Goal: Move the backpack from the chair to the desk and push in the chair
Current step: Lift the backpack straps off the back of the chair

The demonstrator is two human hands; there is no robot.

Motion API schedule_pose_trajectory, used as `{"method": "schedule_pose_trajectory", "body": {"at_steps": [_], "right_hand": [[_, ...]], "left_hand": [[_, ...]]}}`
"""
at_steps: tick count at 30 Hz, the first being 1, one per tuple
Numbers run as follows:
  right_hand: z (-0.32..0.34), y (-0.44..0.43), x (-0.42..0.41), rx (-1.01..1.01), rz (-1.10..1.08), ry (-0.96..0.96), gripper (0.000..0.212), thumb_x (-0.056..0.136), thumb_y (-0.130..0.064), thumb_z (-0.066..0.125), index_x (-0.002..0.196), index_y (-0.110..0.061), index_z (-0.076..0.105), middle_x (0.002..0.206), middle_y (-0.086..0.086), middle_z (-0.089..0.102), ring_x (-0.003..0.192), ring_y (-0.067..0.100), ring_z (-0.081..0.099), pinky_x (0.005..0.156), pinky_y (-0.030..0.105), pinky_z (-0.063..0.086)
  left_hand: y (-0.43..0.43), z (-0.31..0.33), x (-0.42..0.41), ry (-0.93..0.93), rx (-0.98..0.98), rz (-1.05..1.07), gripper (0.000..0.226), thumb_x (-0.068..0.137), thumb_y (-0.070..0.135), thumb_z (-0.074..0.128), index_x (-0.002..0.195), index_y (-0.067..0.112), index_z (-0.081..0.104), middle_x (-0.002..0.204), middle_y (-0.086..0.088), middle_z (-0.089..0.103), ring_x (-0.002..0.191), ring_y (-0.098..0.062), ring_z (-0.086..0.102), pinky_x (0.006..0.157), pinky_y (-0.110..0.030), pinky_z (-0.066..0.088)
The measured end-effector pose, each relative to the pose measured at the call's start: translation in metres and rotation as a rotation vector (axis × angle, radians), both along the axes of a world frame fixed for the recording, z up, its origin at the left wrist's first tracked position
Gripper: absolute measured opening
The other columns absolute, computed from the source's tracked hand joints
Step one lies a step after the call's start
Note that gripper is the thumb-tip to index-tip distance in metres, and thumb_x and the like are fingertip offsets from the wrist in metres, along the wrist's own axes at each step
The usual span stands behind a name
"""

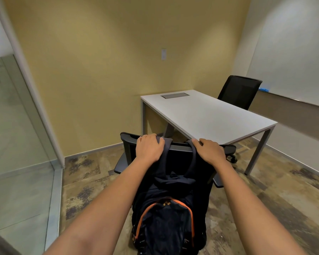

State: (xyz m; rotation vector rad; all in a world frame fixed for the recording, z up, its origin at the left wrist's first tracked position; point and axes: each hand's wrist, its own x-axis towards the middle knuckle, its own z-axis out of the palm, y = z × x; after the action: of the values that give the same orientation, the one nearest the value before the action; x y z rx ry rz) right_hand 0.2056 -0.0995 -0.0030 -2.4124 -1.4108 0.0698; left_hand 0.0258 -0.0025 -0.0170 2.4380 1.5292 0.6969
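The backpack [166, 218], dark with an orange zip line, hangs down the rear of the chair [180, 153], its two shoulder straps looped over the top edge of the backrest so that the bag's weight is carried there and not on the seat. The left hand [148, 148] lies over the left strap where it crosses that top edge, fingers curled down over it in what looks like a grasp of strap and backrest together; the right hand [211, 151] does the same on the right strap, fingertips hooked at the edge. Holding both straps at their highest point is, I judge, the sensible way to lift them clear of the backrest evenly, so neither snags. The chair stands pulled out from the near long edge of the desk [206, 115], its backrest turned toward the person and its armrests jutting to either side. The white tabletop is bare but for a grey cable hatch near the far edge, leaving room by the near corner for the bag. A second chair [239, 91] sits at the far side, against the whiteboard wall
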Motion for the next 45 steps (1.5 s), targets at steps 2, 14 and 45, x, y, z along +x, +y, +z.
{"method": "schedule_pose_trajectory", "body": {"at_steps": [2, 14, 45], "right_hand": [[0.006, 0.004, 0.0, -0.095, -0.019, 0.028, 0.071, 0.091, -0.066, 0.025, 0.126, -0.012, 0.056, 0.13, 0.012, 0.06, 0.119, 0.033, 0.053, 0.098, 0.042, 0.042], [0.023, 0.03, 0.003, -0.372, -0.044, 0.178, 0.07, 0.086, -0.06, 0.044, 0.138, -0.012, 0.045, 0.146, 0.013, 0.044, 0.133, 0.034, 0.041, 0.109, 0.042, 0.035], [0.022, 0.015, 0.042, -0.006, -0.269, 0.033, 0.039, 0.087, -0.003, 0.045, 0.113, -0.021, 0.068, 0.116, 0.012, 0.064, 0.108, 0.034, 0.058, 0.099, 0.044, 0.044]], "left_hand": [[0.002, 0.007, 0.005, 0.102, -0.071, -0.014, 0.063, 0.093, 0.056, 0.03, 0.12, 0.007, 0.059, 0.121, -0.016, 0.063, 0.116, -0.032, 0.053, 0.107, -0.042, 0.032], [0.016, 0.027, 0.028, 0.372, -0.353, -0.034, 0.08, 0.082, 0.069, 0.034, 0.143, 0.017, 0.037, 0.147, -0.013, 0.044, 0.136, -0.033, 0.037, 0.116, -0.048, 0.017], [0.027, 0.026, 0.024, 0.04, -0.327, 0.133, 0.039, 0.084, 0.021, 0.048, 0.119, 0.021, 0.064, 0.116, -0.013, 0.064, 0.105, -0.033, 0.058, 0.075, -0.033, 0.042]]}}
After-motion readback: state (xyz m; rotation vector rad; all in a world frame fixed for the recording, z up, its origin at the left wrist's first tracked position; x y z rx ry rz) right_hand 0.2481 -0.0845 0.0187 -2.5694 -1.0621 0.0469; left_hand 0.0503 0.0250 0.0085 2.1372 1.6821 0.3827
